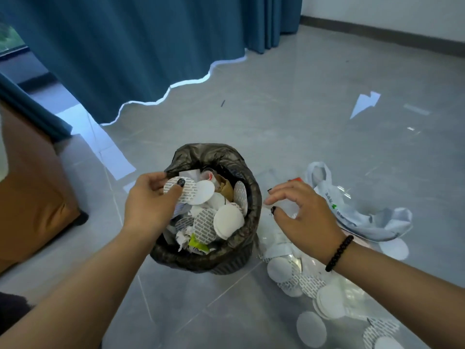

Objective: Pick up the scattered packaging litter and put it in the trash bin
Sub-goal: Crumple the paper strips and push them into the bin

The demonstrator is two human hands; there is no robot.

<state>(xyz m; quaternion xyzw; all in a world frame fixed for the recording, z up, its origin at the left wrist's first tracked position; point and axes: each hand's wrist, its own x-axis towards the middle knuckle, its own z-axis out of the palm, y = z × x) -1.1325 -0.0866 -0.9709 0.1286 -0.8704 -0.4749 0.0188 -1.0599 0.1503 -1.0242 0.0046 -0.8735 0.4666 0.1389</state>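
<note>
A small trash bin [247,238] lined with a black bag stands on the floor, nearly full of white round discs and crumpled paper. My left hand [148,200] hovers over its left rim and pinches a round printed disc [191,191] between thumb and fingers. My right hand [302,210] floats to the right of the bin, fingers spread and loosely bent, holding nothing. Below it lie several white discs [281,269] on clear plastic wrap, and more discs [310,328] are scattered toward the bottom right.
A crumpled white plastic bag [362,217] lies right of my right hand. A brown sofa [32,192] stands at the left. Blue curtains [141,51] hang behind the bin. A white paper scrap [364,103] lies farther off on the grey tile floor.
</note>
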